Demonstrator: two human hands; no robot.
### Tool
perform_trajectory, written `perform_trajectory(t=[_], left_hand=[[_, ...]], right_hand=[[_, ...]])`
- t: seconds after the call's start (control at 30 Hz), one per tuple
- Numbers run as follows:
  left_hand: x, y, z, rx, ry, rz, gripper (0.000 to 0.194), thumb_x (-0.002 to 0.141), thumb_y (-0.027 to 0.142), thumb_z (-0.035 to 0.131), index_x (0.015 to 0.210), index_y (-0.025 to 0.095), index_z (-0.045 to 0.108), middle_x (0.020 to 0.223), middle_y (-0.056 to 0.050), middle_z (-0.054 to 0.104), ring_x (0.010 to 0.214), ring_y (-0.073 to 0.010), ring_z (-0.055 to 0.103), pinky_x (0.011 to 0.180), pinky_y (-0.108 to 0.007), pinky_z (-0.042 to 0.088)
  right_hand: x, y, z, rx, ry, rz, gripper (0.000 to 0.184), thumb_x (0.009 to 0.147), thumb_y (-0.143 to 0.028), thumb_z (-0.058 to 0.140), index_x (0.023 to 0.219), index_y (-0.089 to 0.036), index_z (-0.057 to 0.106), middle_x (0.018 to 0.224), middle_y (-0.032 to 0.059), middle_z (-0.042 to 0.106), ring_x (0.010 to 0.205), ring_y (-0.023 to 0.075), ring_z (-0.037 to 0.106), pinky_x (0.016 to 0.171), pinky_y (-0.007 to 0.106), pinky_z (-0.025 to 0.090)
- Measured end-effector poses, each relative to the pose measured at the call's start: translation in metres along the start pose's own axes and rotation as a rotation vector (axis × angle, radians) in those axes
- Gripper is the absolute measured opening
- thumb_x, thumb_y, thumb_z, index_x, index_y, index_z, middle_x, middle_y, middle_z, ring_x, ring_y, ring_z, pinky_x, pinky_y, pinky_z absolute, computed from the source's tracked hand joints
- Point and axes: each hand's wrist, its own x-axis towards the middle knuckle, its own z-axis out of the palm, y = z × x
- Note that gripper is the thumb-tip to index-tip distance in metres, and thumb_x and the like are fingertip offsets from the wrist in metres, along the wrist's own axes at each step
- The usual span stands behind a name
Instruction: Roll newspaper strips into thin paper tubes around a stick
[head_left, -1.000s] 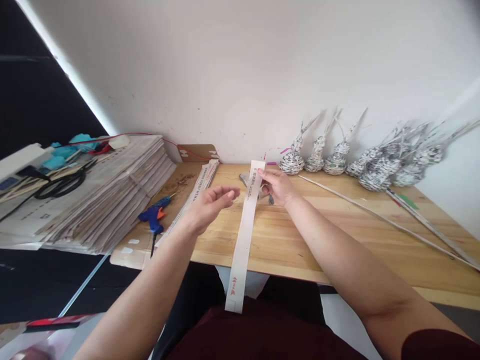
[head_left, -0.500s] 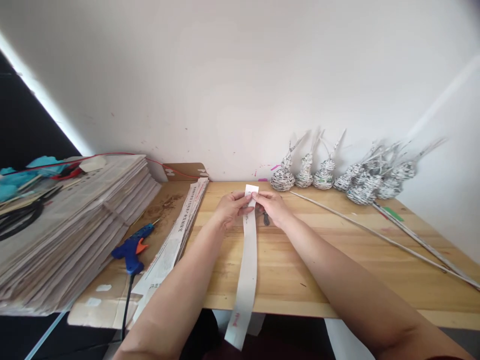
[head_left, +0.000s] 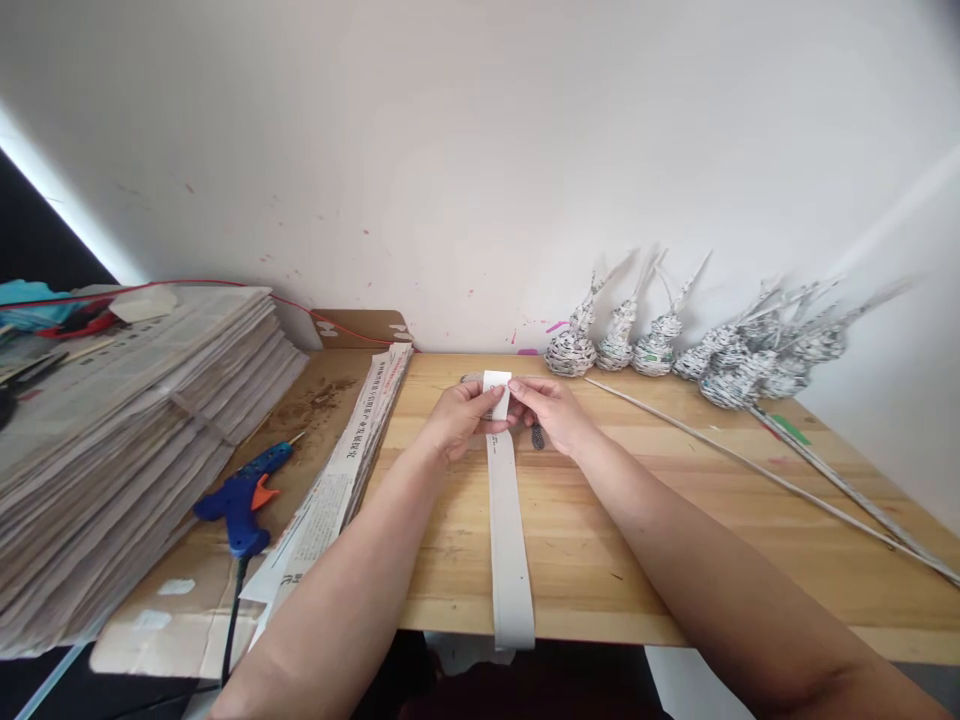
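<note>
pinching the paper strip [head_left: 511, 545] at its far end with the fingertips of our left hand [head_left: 456, 415] and right hand [head_left: 553, 412], we needed light pressure. uneven pulling risked tears.

From the person's head, the single camera faces twelve o'clock and tilts down over the forearms, fairly near the left hand [head_left: 459, 418] and right hand [head_left: 553, 412]. It takes in the wall [head_left: 450, 160] at twelve, the tabletop [head_left: 600, 540] below, and the paper stack [head_left: 150, 450] toward nine.
</note>
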Motion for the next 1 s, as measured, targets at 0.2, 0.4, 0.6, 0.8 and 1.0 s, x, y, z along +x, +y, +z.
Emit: perform_trajectory(t=[0.2, 0.4, 0.6, 0.8, 1.0], left_hand=[[-0.006, 0.005, 0.001, 0.059, 0.014, 0.005, 0.037, 0.073, 0.04, 0.073, 0.097, 0.013, 0.07, 0.083, -0.008, 0.072, 0.061, -0.0113, 0.065, 0.056, -0.02, 0.053], [-0.005, 0.003, 0.004, 0.125, 0.068, 0.026, 0.038, 0.07, 0.042, 0.074, 0.094, 0.012, 0.071, 0.08, -0.007, 0.071, 0.058, -0.0117, 0.064, 0.054, -0.021, 0.052], [-0.003, 0.0, 0.003, 0.206, 0.08, 0.069, 0.04, 0.069, 0.044, 0.074, 0.095, 0.013, 0.07, 0.08, -0.006, 0.07, 0.06, -0.0128, 0.064, 0.056, -0.023, 0.053], [-0.003, -0.003, 0.003, 0.283, 0.052, 0.102, 0.036, 0.071, 0.04, 0.071, 0.094, 0.013, 0.069, 0.084, -0.006, 0.069, 0.061, -0.0122, 0.064, 0.058, -0.025, 0.054], [-0.002, -0.005, 0.006, 0.354, 0.068, 0.132, 0.028, 0.072, 0.036, 0.069, 0.088, 0.013, 0.068, 0.075, -0.005, 0.067, 0.061, -0.0126, 0.062, 0.057, -0.025, 0.053]], right_hand=[[-0.001, -0.002, 0.0, 0.028, -0.049, -0.004, 0.034, 0.074, -0.05, 0.067, 0.08, -0.017, 0.071, 0.066, 0.002, 0.063, 0.058, 0.0107, 0.054, 0.046, 0.021, 0.034], [0.0, -0.003, 0.0, 0.025, -0.007, -0.022, 0.031, 0.071, -0.045, 0.072, 0.078, -0.015, 0.072, 0.063, 0.0012, 0.061, 0.057, 0.0093, 0.05, 0.044, 0.02, 0.033], [0.0, -0.006, 0.002, 0.015, 0.028, 0.002, 0.03, 0.068, -0.042, 0.075, 0.077, -0.013, 0.073, 0.06, 0.0018, 0.06, 0.055, 0.0091, 0.049, 0.042, 0.019, 0.031], [-0.001, -0.007, 0.003, 0.068, 0.093, 0.053, 0.027, 0.062, -0.038, 0.079, 0.074, -0.014, 0.072, 0.06, 0.0016, 0.062, 0.052, 0.0082, 0.049, 0.039, 0.019, 0.029], [0.001, -0.006, 0.005, 0.102, 0.184, 0.11, 0.028, 0.057, -0.034, 0.082, 0.074, -0.014, 0.072, 0.062, 0.0024, 0.064, 0.051, 0.0084, 0.05, 0.036, 0.018, 0.026]])
